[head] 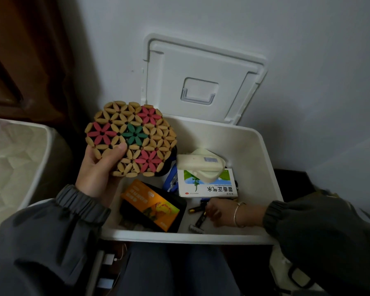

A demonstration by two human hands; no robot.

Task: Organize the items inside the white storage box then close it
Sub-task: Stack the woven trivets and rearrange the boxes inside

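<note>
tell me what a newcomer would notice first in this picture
The round beaded mat with red and green flowers, held up by the left hand over the left side of the white storage box, stands out first. Behind it the lid stands open against the wall, and the right hand reaches among batteries on the box floor.

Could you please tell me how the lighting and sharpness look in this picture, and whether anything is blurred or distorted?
Head view: dim light, deep shadow at far left; the woven mat in the left hand is sharp; the right hand in the white box is blurred; the wide lens bows the box's near rim.
</note>
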